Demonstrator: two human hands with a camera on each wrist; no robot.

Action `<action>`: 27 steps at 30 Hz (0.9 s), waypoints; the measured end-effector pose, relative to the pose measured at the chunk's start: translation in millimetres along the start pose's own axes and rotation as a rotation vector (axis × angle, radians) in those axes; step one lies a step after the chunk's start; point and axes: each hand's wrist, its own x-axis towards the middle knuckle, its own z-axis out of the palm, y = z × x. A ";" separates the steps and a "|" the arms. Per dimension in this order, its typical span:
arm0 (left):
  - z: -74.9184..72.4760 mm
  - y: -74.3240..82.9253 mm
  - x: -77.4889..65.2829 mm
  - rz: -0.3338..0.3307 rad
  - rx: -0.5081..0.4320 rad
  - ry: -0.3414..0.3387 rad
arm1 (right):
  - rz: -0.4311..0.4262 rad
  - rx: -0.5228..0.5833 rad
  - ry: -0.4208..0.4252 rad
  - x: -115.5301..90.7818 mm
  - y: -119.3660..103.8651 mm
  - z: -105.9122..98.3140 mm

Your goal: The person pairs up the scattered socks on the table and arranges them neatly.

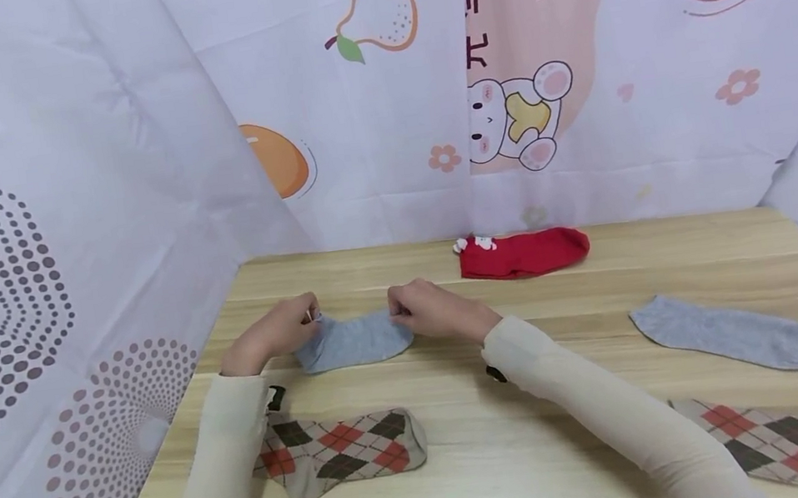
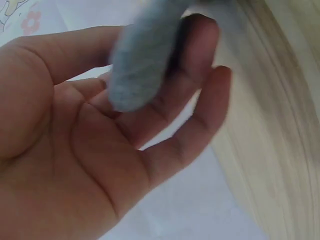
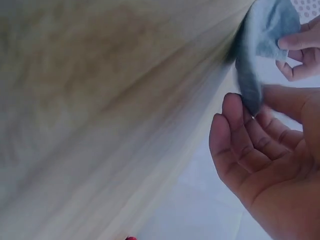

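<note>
A light grey ankle sock stretches sideways between both hands near the back left of the table. My left hand pinches its left end between thumb and fingers; in the left wrist view a rounded part of the grey sock lies against the fingers. At the other end my right hand pinches the sock, and the right wrist view shows the fabric between thumb and fingertips. Below the left forearm lies a beige argyle sock with red and dark diamonds, partly hidden by the sleeve.
A red sock with a white figure lies at the back edge. To the right rest another grey sock and a second argyle sock, cut off by the frame. Printed cloth hangs behind the wooden table.
</note>
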 end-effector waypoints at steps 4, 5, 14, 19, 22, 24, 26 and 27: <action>-2.4 1.2 0.5 0.021 -0.012 0.052 | -0.034 -0.047 0.033 -5.6 -0.5 -5.0; -2.8 1.3 0.6 0.022 -0.015 0.061 | -0.036 -0.047 0.042 -7.3 0.3 -6.4; 0.5 1.6 1.5 0.028 -0.035 0.083 | 0.023 -0.045 0.086 -24.2 9.6 -20.0; 2.0 8.5 2.9 0.070 -0.041 0.093 | 0.038 -0.062 0.080 -39.4 11.5 -27.5; 3.3 13.8 4.2 0.091 -0.042 0.102 | 0.047 -0.072 0.088 -51.2 11.9 -32.7; 4.2 17.8 4.6 0.108 -0.041 0.106 | 0.056 -0.065 0.097 -58.4 12.3 -36.1; 5.9 21.5 5.1 0.126 -0.036 0.111 | 0.062 -0.061 0.106 -65.1 12.4 -39.4; 7.2 23.3 5.4 0.135 -0.031 0.112 | 0.071 -0.057 0.108 -68.3 12.6 -40.6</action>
